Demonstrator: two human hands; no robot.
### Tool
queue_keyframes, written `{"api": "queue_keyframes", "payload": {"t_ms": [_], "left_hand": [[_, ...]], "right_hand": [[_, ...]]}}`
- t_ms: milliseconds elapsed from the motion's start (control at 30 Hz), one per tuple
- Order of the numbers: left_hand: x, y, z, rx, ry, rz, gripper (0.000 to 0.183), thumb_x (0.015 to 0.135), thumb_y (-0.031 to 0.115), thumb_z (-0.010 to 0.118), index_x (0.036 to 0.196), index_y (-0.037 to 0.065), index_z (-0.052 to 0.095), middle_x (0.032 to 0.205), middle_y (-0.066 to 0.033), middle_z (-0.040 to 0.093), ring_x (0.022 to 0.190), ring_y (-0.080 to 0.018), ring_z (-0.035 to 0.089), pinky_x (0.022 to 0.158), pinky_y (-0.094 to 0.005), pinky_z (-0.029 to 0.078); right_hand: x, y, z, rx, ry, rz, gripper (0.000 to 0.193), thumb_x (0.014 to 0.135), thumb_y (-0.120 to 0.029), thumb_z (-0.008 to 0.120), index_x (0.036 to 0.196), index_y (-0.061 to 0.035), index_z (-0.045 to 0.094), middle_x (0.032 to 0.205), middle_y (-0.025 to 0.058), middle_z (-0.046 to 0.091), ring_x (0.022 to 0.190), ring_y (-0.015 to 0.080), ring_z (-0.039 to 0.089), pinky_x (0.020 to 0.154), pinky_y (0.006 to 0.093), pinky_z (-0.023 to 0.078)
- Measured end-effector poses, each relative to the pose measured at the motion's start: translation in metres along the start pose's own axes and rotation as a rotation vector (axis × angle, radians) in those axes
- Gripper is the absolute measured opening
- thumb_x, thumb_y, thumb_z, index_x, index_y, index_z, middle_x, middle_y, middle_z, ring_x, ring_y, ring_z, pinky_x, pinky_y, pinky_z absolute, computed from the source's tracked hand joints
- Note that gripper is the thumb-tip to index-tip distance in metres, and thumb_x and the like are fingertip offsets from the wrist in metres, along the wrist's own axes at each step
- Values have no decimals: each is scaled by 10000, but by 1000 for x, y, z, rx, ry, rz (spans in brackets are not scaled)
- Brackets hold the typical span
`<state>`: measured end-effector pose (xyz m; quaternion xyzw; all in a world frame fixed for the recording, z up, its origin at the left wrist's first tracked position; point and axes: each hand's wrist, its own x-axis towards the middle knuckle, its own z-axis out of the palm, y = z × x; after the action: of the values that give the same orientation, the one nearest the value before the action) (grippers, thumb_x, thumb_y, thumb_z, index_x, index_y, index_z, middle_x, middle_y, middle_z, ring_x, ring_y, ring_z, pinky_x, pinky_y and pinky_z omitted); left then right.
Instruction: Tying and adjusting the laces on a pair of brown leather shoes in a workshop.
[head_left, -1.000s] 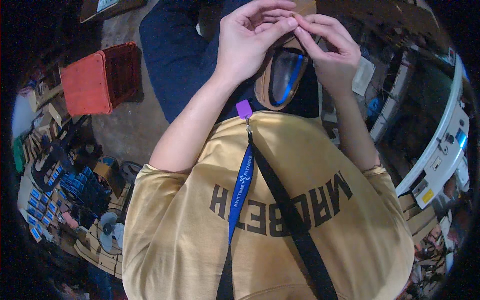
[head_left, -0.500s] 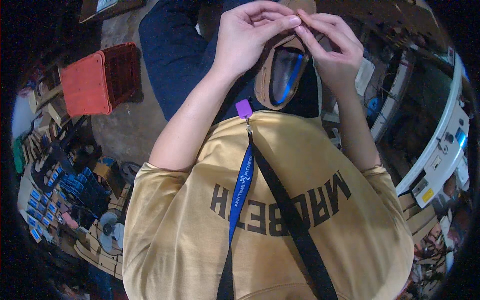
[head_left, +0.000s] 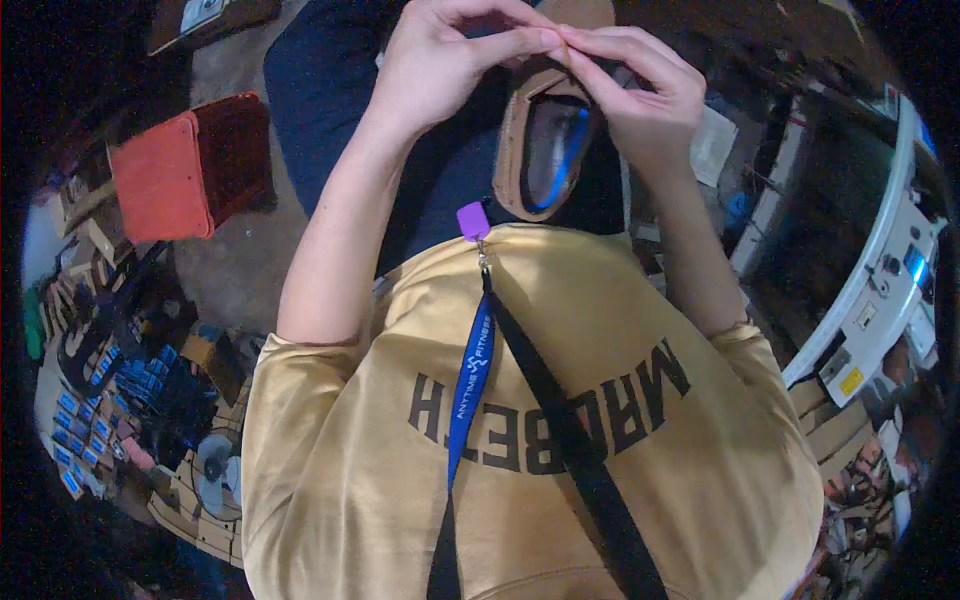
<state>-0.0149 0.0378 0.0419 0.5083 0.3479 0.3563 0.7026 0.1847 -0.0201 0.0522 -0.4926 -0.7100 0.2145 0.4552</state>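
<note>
A tan shoe [head_left: 511, 150] lies on my lap with its opening up; a blue streak runs along its dark insole. Above the shoe, my left hand [head_left: 432, 65] comes in from the left, its thumb and forefinger pinched. My right hand [head_left: 648, 100] meets it from the other side, also in a pinch. Their fingertips touch over the shoe's front part and partly cover it. Something thin and brownish seems to show between them, too small to make out.
A red plastic crate [head_left: 160, 180] stands on the floor to my left. Beyond it are a small fan [head_left: 212, 470] and stacked blue-marked pieces [head_left: 85, 435]. At right is a curved white machine panel [head_left: 880, 290] with knobs. A lanyard with a purple tag [head_left: 473, 221] hangs over my lap.
Both hands have shifted left and slightly up in the picture, still pinched together. The shoe and surroundings have also shifted left as the view moved.
</note>
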Motion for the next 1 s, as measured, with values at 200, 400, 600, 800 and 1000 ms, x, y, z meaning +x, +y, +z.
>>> {"api": "queue_keyframes", "payload": {"t_ms": [200,400,600,800,1000], "left_hand": [[1,-2,13,-37,69,18,69,951,72,742,987,14,734,858,0,703,778,-62,611,725,-227,493],[2,0,3,-103,53,-69,85,949,93,750,971,11,743,865,-9,721,782,-66,633,733,-227,503],[1,-5,8,-44,105,-13,94,955,102,745,973,9,745,880,-14,729,800,-82,655,754,-235,517],[-2,-6,25,-103,105,-15,101,992,109,701,1015,15,671,910,24,633,853,-63,581,801,-228,478],[-4,-11,30,-11,136,63,105,1000,102,687,1022,3,661,936,17,630,888,-65,574,826,-227,472]], "right_hand": [[15,-15,-6,5,-68,322,203,834,1,815,1031,19,767,902,92,722,812,130,696,740,257,552],[16,0,-2,143,-19,101,145,840,19,798,983,28,776,906,108,744,787,145,711,706,260,558],[15,-1,1,248,-2,343,94,842,16,804,919,24,750,882,58,711,784,87,669,694,235,528],[12,-2,2,360,38,512,146,833,-10,828,831,-3,682,845,-8,654,786,35,609,694,210,487],[0,11,-8,237,-41,428,176,826,13,835,996,12,792,948,63,762,836,114,706,765,228,552]]}}
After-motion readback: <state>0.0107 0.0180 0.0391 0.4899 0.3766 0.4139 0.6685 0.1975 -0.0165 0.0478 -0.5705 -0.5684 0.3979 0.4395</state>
